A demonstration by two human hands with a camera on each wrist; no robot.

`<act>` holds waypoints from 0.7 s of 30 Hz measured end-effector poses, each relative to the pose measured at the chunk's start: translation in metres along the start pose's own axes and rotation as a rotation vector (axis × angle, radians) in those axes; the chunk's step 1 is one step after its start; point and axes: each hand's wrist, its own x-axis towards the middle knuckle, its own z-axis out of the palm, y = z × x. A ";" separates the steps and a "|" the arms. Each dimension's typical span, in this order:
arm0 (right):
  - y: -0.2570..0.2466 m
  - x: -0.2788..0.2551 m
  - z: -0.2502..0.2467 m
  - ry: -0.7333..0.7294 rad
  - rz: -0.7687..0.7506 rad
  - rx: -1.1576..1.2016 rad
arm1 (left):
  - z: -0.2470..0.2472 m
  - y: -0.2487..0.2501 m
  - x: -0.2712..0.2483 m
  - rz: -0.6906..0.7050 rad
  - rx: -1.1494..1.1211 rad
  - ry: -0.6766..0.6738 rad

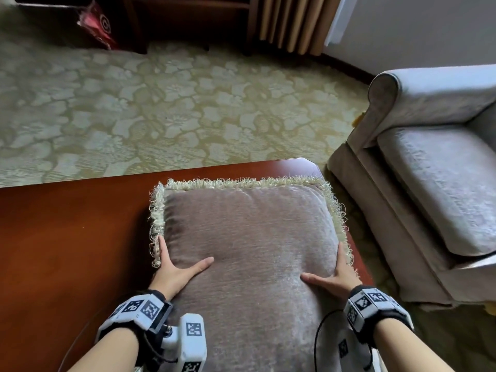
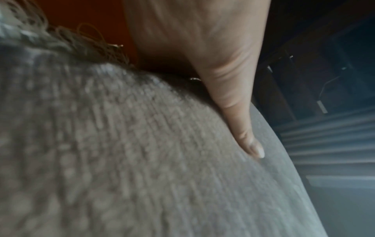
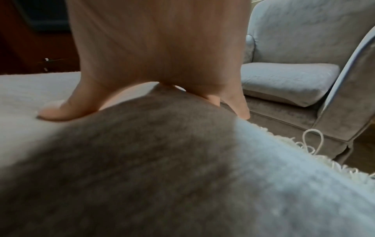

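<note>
Cushion: fringed cushion [image 1: 249, 237], right end of wooden table [image 1: 67, 237].
Hands: left hand [image 1: 174, 269] and right hand [image 1: 335, 275] clasp its 2 sides.

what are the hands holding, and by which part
The fringed cushion: the left hand grips its left edge, the right hand its right edge, thumbs on top, fingers down the sides.
</note>
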 end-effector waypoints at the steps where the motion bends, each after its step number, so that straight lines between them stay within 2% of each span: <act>1: 0.000 0.001 -0.001 -0.014 0.011 0.022 | 0.001 0.000 0.000 0.014 -0.003 0.007; 4: -0.003 0.007 -0.011 -0.020 0.008 0.135 | 0.003 0.000 -0.001 0.061 -0.021 0.018; 9: -0.003 0.018 -0.013 0.054 0.072 0.274 | 0.001 -0.002 0.002 0.087 -0.013 0.051; 13: 0.010 0.014 -0.007 -0.159 0.144 0.253 | -0.002 -0.002 0.006 0.078 -0.004 0.039; 14: 0.018 0.017 -0.004 -0.162 0.144 0.241 | -0.002 -0.001 0.007 0.077 -0.005 0.018; 17: 0.016 0.008 -0.006 -0.109 0.141 0.182 | 0.000 0.000 0.011 0.063 -0.036 -0.025; 21: 0.015 0.001 -0.009 -0.056 0.096 0.423 | 0.004 0.004 0.009 0.148 -0.093 0.015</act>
